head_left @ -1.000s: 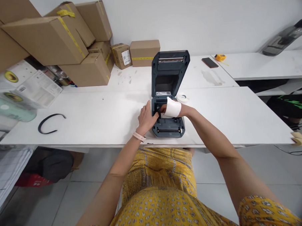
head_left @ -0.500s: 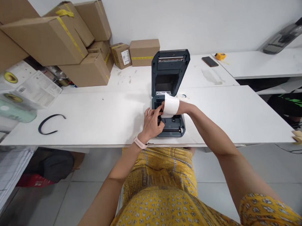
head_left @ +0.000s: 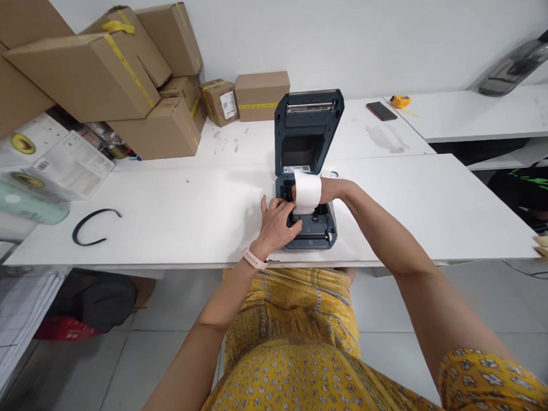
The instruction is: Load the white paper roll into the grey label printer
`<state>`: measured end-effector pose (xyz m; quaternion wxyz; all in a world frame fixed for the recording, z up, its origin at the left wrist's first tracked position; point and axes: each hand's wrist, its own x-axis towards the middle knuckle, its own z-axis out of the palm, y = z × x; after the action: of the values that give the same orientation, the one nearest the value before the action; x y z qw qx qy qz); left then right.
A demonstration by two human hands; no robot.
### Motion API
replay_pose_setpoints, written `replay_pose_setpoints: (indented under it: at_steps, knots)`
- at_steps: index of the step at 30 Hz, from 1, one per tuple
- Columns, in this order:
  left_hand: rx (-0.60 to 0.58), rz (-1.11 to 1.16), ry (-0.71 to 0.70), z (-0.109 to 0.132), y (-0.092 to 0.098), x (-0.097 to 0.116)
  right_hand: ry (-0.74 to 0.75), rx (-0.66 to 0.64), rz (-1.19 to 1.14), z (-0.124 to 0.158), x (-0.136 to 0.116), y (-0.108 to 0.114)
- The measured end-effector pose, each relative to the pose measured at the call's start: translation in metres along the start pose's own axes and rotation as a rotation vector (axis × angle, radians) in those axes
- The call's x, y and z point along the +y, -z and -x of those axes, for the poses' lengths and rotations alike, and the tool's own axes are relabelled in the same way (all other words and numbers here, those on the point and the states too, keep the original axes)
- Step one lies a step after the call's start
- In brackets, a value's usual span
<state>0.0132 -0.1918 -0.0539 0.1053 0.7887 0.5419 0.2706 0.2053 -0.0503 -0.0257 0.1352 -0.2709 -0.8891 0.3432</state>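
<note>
A dark blue-grey label printer (head_left: 307, 227) sits at the table's front edge, its lid (head_left: 309, 128) raised. Over its bay is a white label roll (head_left: 308, 189), tilted, with paper curving across my right hand. My right hand (head_left: 331, 189) comes in from the right and holds the roll; its fingers are mostly hidden behind the paper. On the printer's left side lies my left hand (head_left: 277, 225), with a pink-banded watch on its wrist. Its fingers are spread and the index fingertip reaches to the roll's left edge, while the thumb points over the bay.
Cardboard boxes (head_left: 157, 129) are stacked at the back left, near a printed avocado carton (head_left: 72, 157) and a mint-green bottle (head_left: 33, 201). A black headband (head_left: 78, 229) lies at left. Back right are a phone (head_left: 381, 111), yellow tape measure (head_left: 400, 101) and dark bottle (head_left: 513, 71).
My right hand and the label roll have shifted slightly left and lower in the printer bay. The left hand's fingers have moved a little along the printer's left side.
</note>
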Motion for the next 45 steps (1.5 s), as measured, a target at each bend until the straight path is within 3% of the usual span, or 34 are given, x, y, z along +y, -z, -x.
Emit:
replay_pose_setpoints:
  at_steps: [8,15,21,25,27,28,32,34,36,38,40,42,45]
  knots:
    - [0.0,0.053,0.023,0.0,-0.003,-0.001,-0.032,-0.202,-0.044,0.002,-0.018,0.008]
    - [0.078,0.023,-0.115,0.007,-0.004,0.002,-0.099,-0.185,-0.009,0.006,-0.02,0.002]
    - [0.121,-0.013,-0.222,0.027,-0.008,0.008,-0.102,-0.152,0.009,0.007,-0.02,-0.001]
    - [0.171,0.0,-0.264,0.042,-0.012,0.011,-0.103,-0.135,0.057,0.014,-0.034,0.002]
    - [0.177,0.017,-0.296,0.049,-0.012,0.013,-0.075,-0.018,0.062,0.022,-0.051,0.009]
    - [0.172,0.023,-0.31,0.053,-0.012,0.014,-0.048,0.112,0.062,0.025,-0.061,0.014]
    - [0.158,0.021,-0.314,0.068,-0.01,0.021,0.083,0.936,0.21,0.032,-0.095,0.05]
    - [0.17,0.019,-0.332,0.075,-0.01,0.024,0.125,1.164,0.34,0.025,-0.096,0.074]
    - [0.186,0.02,-0.349,0.081,-0.012,0.026,0.088,1.154,0.295,0.013,-0.087,0.097]
    - [0.204,0.022,-0.358,0.084,-0.015,0.026,-0.026,0.984,0.078,-0.001,-0.074,0.113]
    - [0.259,0.026,-0.374,0.086,-0.018,0.026,-0.118,0.858,-0.096,-0.01,-0.063,0.115]
    - [0.342,0.039,-0.402,0.087,-0.022,0.026,-0.088,0.901,-0.075,-0.009,-0.061,0.1]
    - [0.465,0.028,-0.374,0.09,-0.028,0.029,0.107,1.094,0.155,0.016,-0.071,0.048]
